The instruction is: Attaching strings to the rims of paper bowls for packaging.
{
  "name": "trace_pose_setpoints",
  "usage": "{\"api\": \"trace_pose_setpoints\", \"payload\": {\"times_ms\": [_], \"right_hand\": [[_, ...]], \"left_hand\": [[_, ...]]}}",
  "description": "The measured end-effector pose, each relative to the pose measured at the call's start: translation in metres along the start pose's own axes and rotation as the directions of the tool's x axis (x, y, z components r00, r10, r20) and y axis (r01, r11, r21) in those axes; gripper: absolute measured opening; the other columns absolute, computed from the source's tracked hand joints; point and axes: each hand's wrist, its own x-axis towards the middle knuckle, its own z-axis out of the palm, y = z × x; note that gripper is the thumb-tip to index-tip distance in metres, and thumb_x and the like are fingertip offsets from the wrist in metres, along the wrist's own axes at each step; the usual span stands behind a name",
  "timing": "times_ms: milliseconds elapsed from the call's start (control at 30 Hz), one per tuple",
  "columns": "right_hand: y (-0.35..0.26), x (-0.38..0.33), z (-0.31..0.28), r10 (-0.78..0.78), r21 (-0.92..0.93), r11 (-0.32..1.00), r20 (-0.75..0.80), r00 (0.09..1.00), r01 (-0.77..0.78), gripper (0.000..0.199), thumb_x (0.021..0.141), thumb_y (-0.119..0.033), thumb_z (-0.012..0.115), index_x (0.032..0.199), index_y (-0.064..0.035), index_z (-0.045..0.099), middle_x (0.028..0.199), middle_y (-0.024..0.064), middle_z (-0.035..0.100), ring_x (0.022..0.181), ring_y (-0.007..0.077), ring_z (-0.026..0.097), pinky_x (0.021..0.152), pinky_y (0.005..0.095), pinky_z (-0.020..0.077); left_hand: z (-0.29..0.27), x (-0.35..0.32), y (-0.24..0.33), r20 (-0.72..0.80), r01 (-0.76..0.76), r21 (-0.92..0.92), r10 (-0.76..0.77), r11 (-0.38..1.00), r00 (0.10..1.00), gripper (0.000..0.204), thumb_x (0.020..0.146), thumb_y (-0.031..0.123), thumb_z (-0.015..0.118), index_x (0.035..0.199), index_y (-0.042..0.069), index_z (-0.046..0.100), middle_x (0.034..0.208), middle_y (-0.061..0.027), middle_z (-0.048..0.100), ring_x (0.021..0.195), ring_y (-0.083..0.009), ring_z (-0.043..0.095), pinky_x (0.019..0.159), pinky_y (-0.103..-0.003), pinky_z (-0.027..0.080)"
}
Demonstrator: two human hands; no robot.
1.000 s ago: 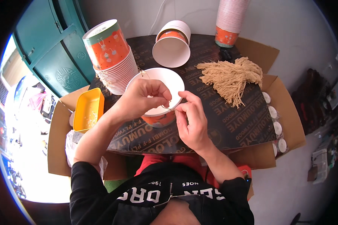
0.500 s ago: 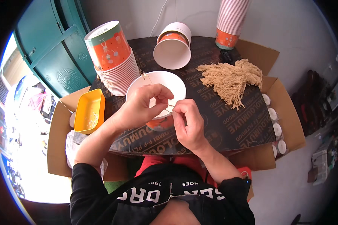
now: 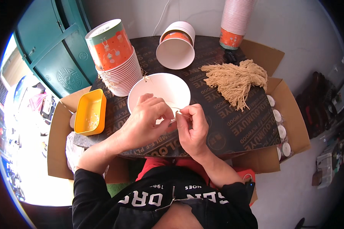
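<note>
A white-lined paper bucket stands at the near middle of the dark table, its mouth facing me. A short piece of cord hangs at its far left rim. My left hand reaches over the front of the bucket, thumb and fingers pinched near the near right rim. Close beside it, my right hand is closed with thumb and fingertips on a thin pale cord. The cord runs between both sets of fingertips. My hands hide the bucket's lower front and most of the cord.
To the left rises a stack of orange-printed paper buckets, cords dangling from it. A yellow tray sits at the left edge. Buckets lie on their side behind. A beige cord bundle and another bucket stack are at right. Cardboard boxes flank the table.
My left hand has shifted lower and its upper fingers have spread a little, showing more of the bucket's inside. My right hand stays nearly in place at the rim.
</note>
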Motion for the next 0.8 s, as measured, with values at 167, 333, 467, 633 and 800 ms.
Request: {"api": "trace_pose_setpoints", "payload": {"times_ms": [167,333,467,633,800], "right_hand": [[-0.004,0.004,-0.005,-0.093,-0.135,0.986,0.063,0.994,0.101,0.016,0.084,0.01,0.067,0.095,0.0007,0.06,0.086,0.0102,0.056,0.069,0.0202,0.062,0.058,0.0297,0.0496],[-0.008,0.005,-0.01,-0.108,-0.122,0.985,0.118,0.987,0.122,0.016,0.082,0.011,0.067,0.094,0.0002,0.064,0.086,0.0104,0.057,0.071,0.0195,0.062,0.058,0.0295,0.0493],[-0.011,0.003,-0.013,-0.029,-0.072,0.997,0.143,0.989,0.04,0.015,0.083,0.011,0.067,0.093,0.0001,0.066,0.088,0.0087,0.056,0.07,0.0164,0.06,0.058,0.028,0.0481],[-0.009,0.001,-0.011,0.053,0.022,0.998,0.152,0.987,-0.057,0.011,0.085,0.008,0.067,0.093,0.0006,0.065,0.09,0.0062,0.054,0.07,0.0124,0.055,0.06,0.0243,0.0446],[-0.005,0.0,-0.013,0.089,0.144,0.984,0.137,0.987,-0.109,0.005,0.089,0.004,0.066,0.093,0.0016,0.064,0.088,0.0059,0.054,0.073,0.0116,0.054,0.061,0.0241,0.0431]], "left_hand": [[0.003,-0.001,-0.001,-0.052,-0.058,-0.036,0.056,0.998,0.997,0.013,0.078,0.001,0.07,0.081,0.007,0.059,0.073,-0.0051,0.061,0.073,-0.024,0.063,0.101,-0.048,0.039],[0.004,-0.002,-0.002,-0.079,-0.059,-0.081,0.053,0.995,0.995,0.013,0.078,0.0,0.07,0.082,0.007,0.059,0.075,-0.0052,0.063,0.073,-0.024,0.065,0.104,-0.049,0.037],[0.005,0.0,-0.002,-0.074,-0.042,-0.095,0.035,0.995,0.997,0.012,0.08,-0.002,0.067,0.085,0.007,0.06,0.076,-0.0054,0.064,0.074,-0.0242,0.066,0.106,-0.052,0.036],[0.011,-0.002,-0.01,-0.141,-0.075,-0.039,0.069,0.996,0.988,0.012,0.082,-0.002,0.066,0.088,0.006,0.059,0.075,-0.0058,0.064,0.075,-0.0245,0.067,0.106,-0.054,0.037],[0.013,-0.004,-0.011,-0.085,-0.053,-0.039,0.049,0.998,0.995,0.015,0.082,-0.002,0.066,0.091,0.005,0.056,0.077,-0.0064,0.063,0.078,-0.0263,0.067,0.111,-0.059,0.031]]}}
